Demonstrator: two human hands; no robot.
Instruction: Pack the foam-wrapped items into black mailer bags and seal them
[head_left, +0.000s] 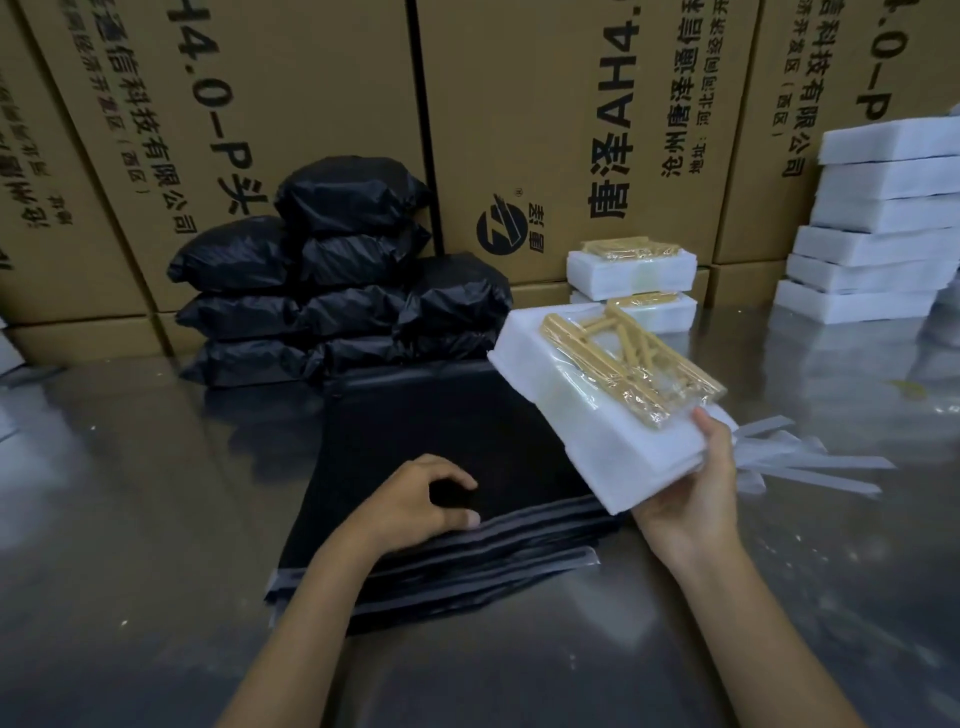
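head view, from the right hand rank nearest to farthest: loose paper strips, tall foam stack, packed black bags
1. Loose paper strips, just right of the right hand.
2. Tall foam stack, back right.
3. Packed black bags, back left.

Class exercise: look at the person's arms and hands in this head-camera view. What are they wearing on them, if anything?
Nothing is worn on them. Both forearms are bare as far up as the frame shows, with no sleeves in view. The left hand and right hand have no gloves, and no rings, watch or wristbands show. The fingernails look short and plain.
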